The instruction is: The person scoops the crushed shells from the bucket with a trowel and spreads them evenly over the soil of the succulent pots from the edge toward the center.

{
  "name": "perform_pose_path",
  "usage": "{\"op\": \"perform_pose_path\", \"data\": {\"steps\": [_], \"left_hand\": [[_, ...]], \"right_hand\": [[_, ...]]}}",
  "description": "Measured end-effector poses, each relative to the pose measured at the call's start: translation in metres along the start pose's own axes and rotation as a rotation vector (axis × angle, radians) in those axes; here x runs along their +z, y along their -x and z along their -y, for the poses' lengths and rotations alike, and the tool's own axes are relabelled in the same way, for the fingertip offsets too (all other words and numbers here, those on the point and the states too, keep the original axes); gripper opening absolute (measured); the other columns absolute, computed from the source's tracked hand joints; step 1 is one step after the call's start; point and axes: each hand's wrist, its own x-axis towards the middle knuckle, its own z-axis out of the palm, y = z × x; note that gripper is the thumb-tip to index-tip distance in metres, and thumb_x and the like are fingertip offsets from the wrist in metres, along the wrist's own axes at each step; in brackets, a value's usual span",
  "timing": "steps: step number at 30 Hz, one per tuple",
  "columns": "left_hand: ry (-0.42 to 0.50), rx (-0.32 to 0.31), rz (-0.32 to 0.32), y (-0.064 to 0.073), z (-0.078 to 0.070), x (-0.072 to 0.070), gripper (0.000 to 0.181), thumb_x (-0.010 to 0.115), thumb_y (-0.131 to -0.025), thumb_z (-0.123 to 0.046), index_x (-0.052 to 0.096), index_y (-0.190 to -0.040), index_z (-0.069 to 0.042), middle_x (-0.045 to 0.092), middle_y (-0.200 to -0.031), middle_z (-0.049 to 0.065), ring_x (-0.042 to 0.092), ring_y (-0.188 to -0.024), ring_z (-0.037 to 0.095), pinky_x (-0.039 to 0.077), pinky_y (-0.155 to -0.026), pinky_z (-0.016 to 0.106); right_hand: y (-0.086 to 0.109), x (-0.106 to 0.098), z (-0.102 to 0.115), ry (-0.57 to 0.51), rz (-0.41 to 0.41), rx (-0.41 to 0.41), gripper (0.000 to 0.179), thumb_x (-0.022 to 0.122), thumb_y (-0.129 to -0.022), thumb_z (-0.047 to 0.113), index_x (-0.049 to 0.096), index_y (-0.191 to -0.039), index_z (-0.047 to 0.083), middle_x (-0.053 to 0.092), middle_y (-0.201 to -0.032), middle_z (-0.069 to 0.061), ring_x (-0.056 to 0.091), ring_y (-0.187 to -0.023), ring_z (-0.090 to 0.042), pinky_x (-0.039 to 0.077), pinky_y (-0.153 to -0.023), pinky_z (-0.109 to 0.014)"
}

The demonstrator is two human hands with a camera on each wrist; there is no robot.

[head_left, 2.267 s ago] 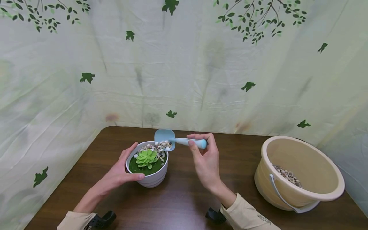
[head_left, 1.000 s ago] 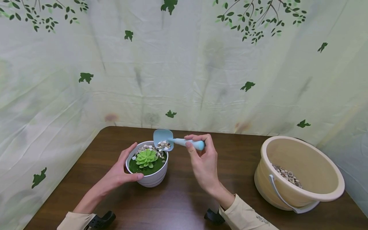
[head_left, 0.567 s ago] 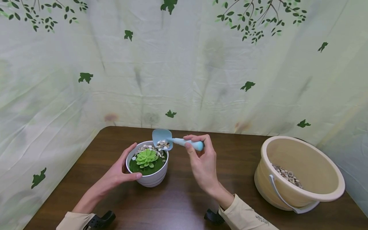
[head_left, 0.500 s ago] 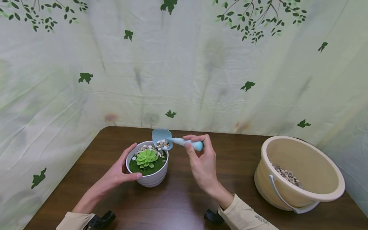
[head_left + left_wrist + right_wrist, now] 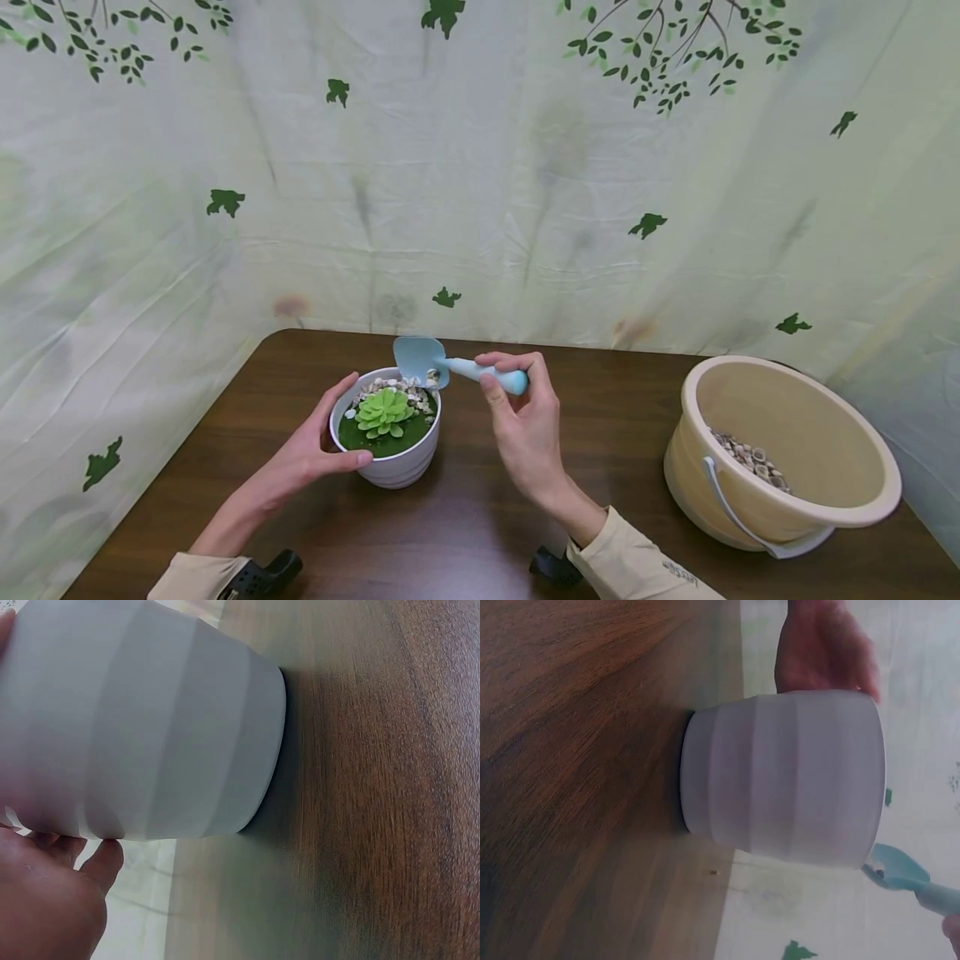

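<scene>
My left hand (image 5: 315,446) grips the white ribbed flowerpot (image 5: 401,472) from its left, thumb along the near side and fingers at the far rim. In the pot a bright green succulent (image 5: 383,412) sits on dark green ground, with small pebbles (image 5: 392,384) strewn behind and right of it. The fingers of my right hand (image 5: 531,429) pinch the handle of a light blue hand trowel (image 5: 420,358). Its blade tilts over the pot's back right rim, a few pebbles still on its lower corner. In the right wrist view the trowel tip (image 5: 892,868) meets the rim.
A beige bucket (image 5: 693,467) with a grey handle stands at the right of the brown wooden table (image 5: 465,533), pebbles (image 5: 750,460) inside it. Behind hangs a leaf-printed curtain (image 5: 487,167). On the table lies a tiny speck (image 5: 714,872), seen in the right wrist view.
The heap of pebbles on the trowel blade has mostly slid into the pot. The trowel and right hand have shifted slightly left, the blade tipping more. The left hand stays on the pot.
</scene>
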Motion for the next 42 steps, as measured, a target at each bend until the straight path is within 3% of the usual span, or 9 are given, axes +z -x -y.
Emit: {"op": "perform_pose_path", "data": {"steps": [5, 12, 24, 32, 42], "left_hand": [[-0.003, -0.011, -0.002, 0.0, 0.0, 0.0, 0.097, 0.075, -0.083, -0.013, 0.012, -0.157, -0.013, 0.021, -0.153, 0.019, 0.031, -0.132, 0.038, 0.041, -0.091, 0.021], [0.0, -0.005, -0.002, 0.0, 0.0, 0.0, 0.096, 0.075, -0.083, -0.012, 0.013, -0.157, -0.013, 0.021, -0.153, 0.019, 0.03, -0.132, 0.037, 0.041, -0.091, 0.02], [0.006, -0.015, 0.004, -0.001, 0.001, -0.001, 0.095, 0.075, -0.084, -0.013, 0.014, -0.157, -0.019, 0.021, -0.153, 0.018, 0.031, -0.132, 0.037, 0.041, -0.091, 0.021], [0.014, -0.026, 0.007, -0.001, 0.002, -0.001, 0.095, 0.075, -0.084, -0.014, 0.014, -0.157, -0.02, 0.019, -0.154, 0.017, 0.03, -0.134, 0.037, 0.042, -0.091, 0.022], [0.018, -0.034, 0.002, -0.001, 0.003, -0.001, 0.096, 0.075, -0.083, -0.013, 0.014, -0.157, -0.02, 0.019, -0.154, 0.019, 0.03, -0.133, 0.038, 0.042, -0.091, 0.022]], "right_hand": [[0.001, 0.002, -0.001, -0.025, 0.001, -0.006, 0.017, 0.063, -0.093, -0.004, 0.05, -0.103, -0.002, 0.065, -0.114, -0.019, 0.061, -0.108, -0.029, 0.049, -0.086, -0.028], [0.001, 0.002, -0.003, -0.035, -0.001, -0.002, 0.016, 0.061, -0.094, -0.004, 0.049, -0.104, -0.002, 0.064, -0.115, -0.011, 0.059, -0.111, -0.029, 0.049, -0.088, -0.03], [0.002, 0.006, -0.009, -0.074, -0.016, -0.004, 0.014, 0.058, -0.095, -0.006, 0.048, -0.104, -0.003, 0.062, -0.117, -0.013, 0.058, -0.114, -0.03, 0.046, -0.089, -0.027], [0.002, 0.005, -0.011, -0.112, -0.044, 0.018, 0.013, 0.058, -0.096, -0.005, 0.047, -0.102, -0.003, 0.061, -0.119, -0.016, 0.055, -0.113, -0.04, 0.046, -0.089, -0.028], [0.003, 0.005, -0.016, -0.127, -0.044, 0.029, 0.012, 0.056, -0.097, -0.003, 0.046, -0.103, -0.004, 0.06, -0.12, -0.016, 0.056, -0.113, -0.032, 0.047, -0.089, -0.029]]}}
